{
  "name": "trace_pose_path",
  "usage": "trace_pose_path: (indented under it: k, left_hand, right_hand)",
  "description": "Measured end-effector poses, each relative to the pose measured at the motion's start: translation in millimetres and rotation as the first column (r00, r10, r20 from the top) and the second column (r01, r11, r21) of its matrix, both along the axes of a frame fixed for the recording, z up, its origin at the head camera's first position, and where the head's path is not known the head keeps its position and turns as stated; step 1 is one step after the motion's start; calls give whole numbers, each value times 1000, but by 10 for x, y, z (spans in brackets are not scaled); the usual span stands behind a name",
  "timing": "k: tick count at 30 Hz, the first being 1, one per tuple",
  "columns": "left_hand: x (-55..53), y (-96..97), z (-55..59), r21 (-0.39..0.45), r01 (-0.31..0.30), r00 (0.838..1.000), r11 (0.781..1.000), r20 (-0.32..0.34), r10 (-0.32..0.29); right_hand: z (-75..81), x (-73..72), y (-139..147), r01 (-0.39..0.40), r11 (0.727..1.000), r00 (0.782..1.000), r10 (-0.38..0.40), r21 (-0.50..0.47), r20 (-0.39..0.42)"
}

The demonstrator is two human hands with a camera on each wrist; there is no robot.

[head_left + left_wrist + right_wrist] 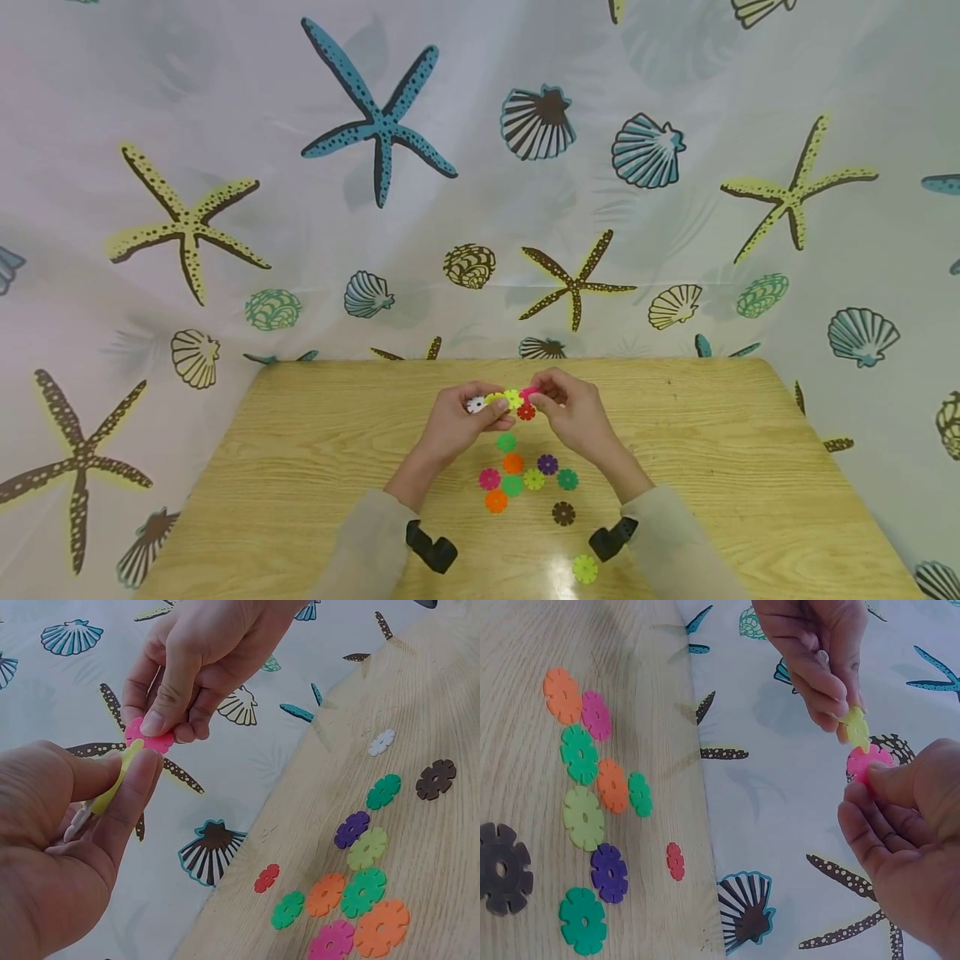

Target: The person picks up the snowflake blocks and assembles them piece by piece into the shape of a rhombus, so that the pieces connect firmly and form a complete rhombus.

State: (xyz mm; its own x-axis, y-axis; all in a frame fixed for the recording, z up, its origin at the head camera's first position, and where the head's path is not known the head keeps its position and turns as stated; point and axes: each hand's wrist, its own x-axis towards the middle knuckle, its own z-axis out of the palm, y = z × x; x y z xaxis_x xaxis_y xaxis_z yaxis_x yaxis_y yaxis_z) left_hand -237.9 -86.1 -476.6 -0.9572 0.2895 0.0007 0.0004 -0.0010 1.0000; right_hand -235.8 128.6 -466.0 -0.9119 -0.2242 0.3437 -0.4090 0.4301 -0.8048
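Observation:
Both hands are raised over the far part of the table, working on notched, flower-shaped plastic discs. My left hand (459,417) pinches a yellow disc (855,726) between thumb and fingers, and a white disc (77,822) shows behind it, in the palm. My right hand (576,410) pinches a pink disc (865,760) between thumb and forefinger. The pink disc's edge meets the yellow disc's edge; whether their notches are interlocked I cannot tell. A red disc (675,862) lies on the table, seen just below the hands in the head view.
Several loose discs lie on the wooden table (300,500) below the hands: orange (496,501), pink (489,478), green (507,442), purple (547,464) and brown (563,513) among them. A yellow one (585,569) lies nearest. Behind hangs a cloth (450,325) printed with starfish and shells.

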Motion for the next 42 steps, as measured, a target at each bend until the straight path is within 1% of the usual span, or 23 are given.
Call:
trace_pose_path:
  k: [4,9,12,17,22,25,28,33,38,42]
  left_hand:
    - [12,1,12,6,-1,1000,1000,3,1]
    - [23,-6,37,4,27,1000,1000,-9,-27]
    - [19,-19,39,-6,50,998,999,-30,-50]
    - [-6,-47,42,-13,78,997,997,-22,-79]
    - [-30,-49,58,-50,81,997,995,-5,-81]
    - [-32,-40,78,-77,82,996,994,-20,-84]
    - [-29,-37,94,-104,85,995,991,-49,-91]
    - [-29,-40,95,-149,75,994,986,-67,-85]
    - [-36,-41,93,-168,66,994,983,-72,-79]
    - [-35,-49,94,-168,59,995,984,-68,-71]
  right_hand:
    - [-5,1,-6,-3,1000,1000,4,-28,22]
    - [2,-2,-12,-26,997,998,29,-68,49]
    - [-5,-6,-10,-32,997,998,35,-65,53]
    - [-12,-12,16,-51,997,996,55,-60,72]
    - [10,3,25,-79,995,993,84,-64,85]
    - [27,15,13,-93,994,992,98,-58,84]
    - [30,20,1,-103,993,991,107,-50,85]
    - [33,25,-14,-107,994,990,110,-37,92]
    - [46,36,-23,-106,994,989,109,-38,103]
    - [37,44,-16,-101,994,988,106,-45,114]
